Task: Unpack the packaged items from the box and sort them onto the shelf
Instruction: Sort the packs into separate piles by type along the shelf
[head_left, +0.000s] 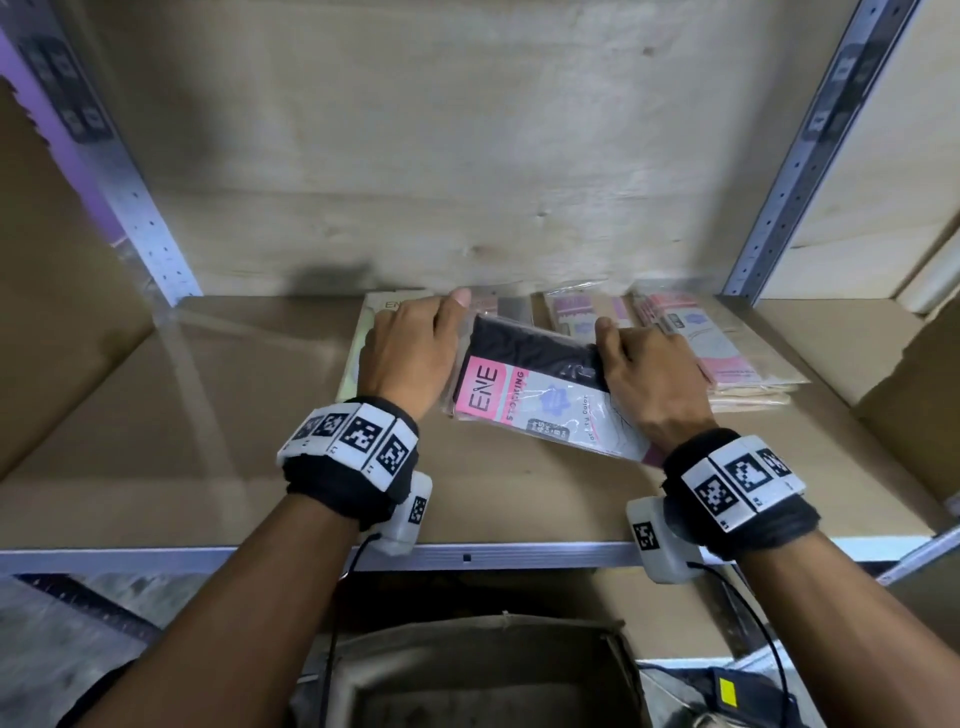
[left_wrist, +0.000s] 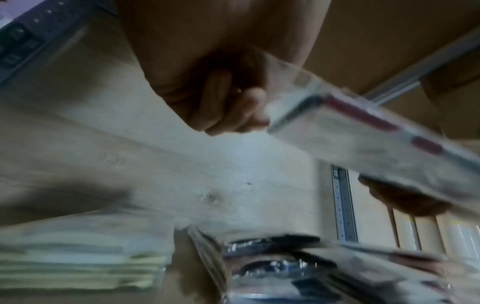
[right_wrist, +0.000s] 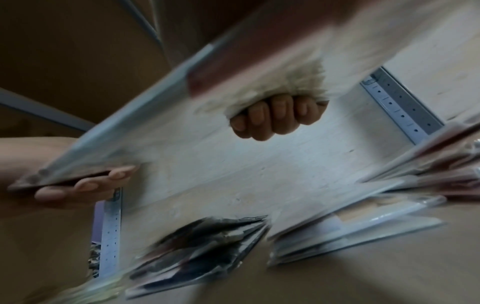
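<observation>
A: Head view first. Pack (head_left: 524, 395) held up off the shelf (head_left: 260, 467), about midway along, tilted. Pinched at its left edge by the left hand (head_left: 410, 353), gripped at its right edge by the right hand (head_left: 649, 379).

B: Risk from here?

A: Probably slipping: glossy film, thin edge holds. Could also land askew, over the pale stack (head_left: 358, 353) at left or the pink stack (head_left: 727, 353) at right, and mix the sorts.

B: Hidden?

A: Pile (head_left: 511, 307) just beyond the pack, mostly covered. Box (head_left: 483, 670) cut off at the near edge; contents impossible to tell.

B: Left wrist view?

A: Blurred. Left fingers (left_wrist: 233, 109) curled at the pack's corner, thumb out of sight. Shiny dark packs below; likely to slide under a careless drop.

B: Right wrist view?

A: Blurred too. Right fingers (right_wrist: 275, 117) curled tight under the pack, bunching the film; might crease it. Print unreadable, stack edges smeared.
</observation>
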